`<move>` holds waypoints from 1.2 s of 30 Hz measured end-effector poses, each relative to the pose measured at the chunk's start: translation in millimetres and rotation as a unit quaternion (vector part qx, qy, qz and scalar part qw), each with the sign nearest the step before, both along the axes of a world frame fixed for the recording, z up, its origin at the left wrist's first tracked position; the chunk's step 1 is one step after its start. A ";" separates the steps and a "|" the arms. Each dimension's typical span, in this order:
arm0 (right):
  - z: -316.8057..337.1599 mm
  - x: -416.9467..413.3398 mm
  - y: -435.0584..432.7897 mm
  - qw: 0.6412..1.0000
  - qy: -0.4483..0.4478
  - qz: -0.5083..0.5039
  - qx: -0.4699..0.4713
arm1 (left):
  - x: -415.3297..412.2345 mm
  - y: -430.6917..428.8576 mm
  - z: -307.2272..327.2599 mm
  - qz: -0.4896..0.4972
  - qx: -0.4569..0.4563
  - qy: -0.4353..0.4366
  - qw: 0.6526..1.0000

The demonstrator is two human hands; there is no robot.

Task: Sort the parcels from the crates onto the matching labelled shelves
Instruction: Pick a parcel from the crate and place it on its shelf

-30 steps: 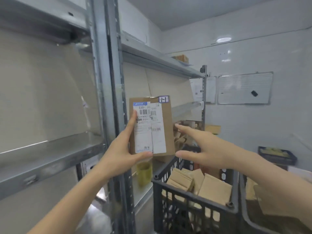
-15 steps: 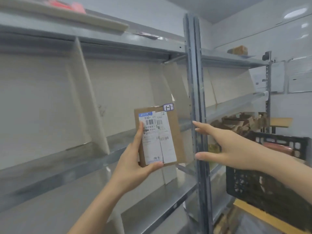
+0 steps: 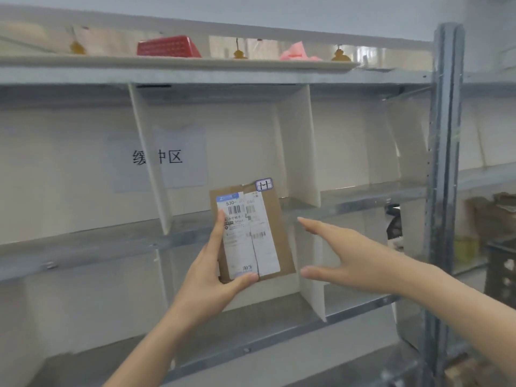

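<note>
My left hand [image 3: 213,270] holds a flat brown cardboard parcel [image 3: 279,233] upright by its lower left corner, thumb under the bottom edge and a finger along the left side. A white shipping label with barcodes covers the parcel's front, and a small sticker sits at its top right corner. My right hand [image 3: 351,259] hovers just right of the parcel with fingers straight, not touching it. Behind the parcel is a grey metal shelf [image 3: 92,244] split by white dividers [image 3: 300,152]. A paper sign with three characters [image 3: 181,157] hangs on the back wall of the left compartment.
A vertical steel post [image 3: 442,163] stands at the right. A red box [image 3: 169,46] and pink material [image 3: 298,55] lie on the top shelf. Past the post at the far right, a black crate [image 3: 502,269] and brown parcels [image 3: 494,213] show on another shelf unit.
The view has swung left from the crates to the divided shelf bays. Both hands kept their pose, the left still holding the parcel, the right still beside it.
</note>
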State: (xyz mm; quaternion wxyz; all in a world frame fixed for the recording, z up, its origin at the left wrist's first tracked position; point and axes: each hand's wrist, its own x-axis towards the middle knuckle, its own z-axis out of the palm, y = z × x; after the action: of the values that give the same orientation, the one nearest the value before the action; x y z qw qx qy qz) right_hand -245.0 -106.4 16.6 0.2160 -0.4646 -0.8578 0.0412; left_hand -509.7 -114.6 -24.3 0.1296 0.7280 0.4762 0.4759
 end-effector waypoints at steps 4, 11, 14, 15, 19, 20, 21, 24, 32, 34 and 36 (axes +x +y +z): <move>3.1 -78.1 -42.4 0.999 0.003 0.053 0.004 | -73.4 -63.5 0.5 0.049 0.002 -0.008 0.999; 9.6 -222.0 -115.9 0.994 -0.019 0.102 0.020 | -210.1 -170.0 6.0 0.120 0.025 0.013 0.992; 9.8 -289.2 -146.5 0.987 -0.087 0.119 0.067 | -278.4 -212.9 2.3 0.141 0.025 0.030 0.989; 10.0 -310.7 -155.6 0.985 -0.098 0.121 0.077 | -301.1 -226.2 2.2 0.145 0.021 0.038 0.988; 9.9 -389.5 -183.8 0.979 -0.118 0.136 0.097 | -380.7 -270.3 0.4 0.168 0.002 0.074 0.983; 9.3 -407.8 -189.1 0.978 -0.117 0.138 0.104 | -397.8 -279.2 1.4 0.173 0.003 0.079 0.982; 8.7 -425.7 -192.9 0.977 -0.119 0.140 0.110 | -414.6 -286.9 2.2 0.180 0.005 0.080 0.980; 11.2 -473.8 -204.4 0.973 -0.138 0.147 0.115 | -458.8 -303.3 4.4 0.198 -0.001 0.071 0.978; 17.3 -582.7 -186.0 0.969 -0.146 0.164 0.117 | -565.4 -289.8 0.3 0.216 -0.003 0.067 0.974; 18.5 -607.6 -171.0 0.969 -0.139 0.167 0.118 | -589.8 -275.4 2.2 0.209 0.001 0.081 0.975; 22.5 -634.3 -154.5 0.969 -0.124 0.173 0.124 | -614.0 -260.8 6.6 0.210 0.008 0.085 0.974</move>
State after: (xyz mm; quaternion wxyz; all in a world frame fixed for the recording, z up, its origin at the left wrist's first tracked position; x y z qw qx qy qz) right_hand -879.3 -260.9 39.1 0.1537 -0.2802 -0.9436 -0.0861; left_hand -1123.7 -375.4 -17.7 -0.0204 0.6502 0.6239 0.4331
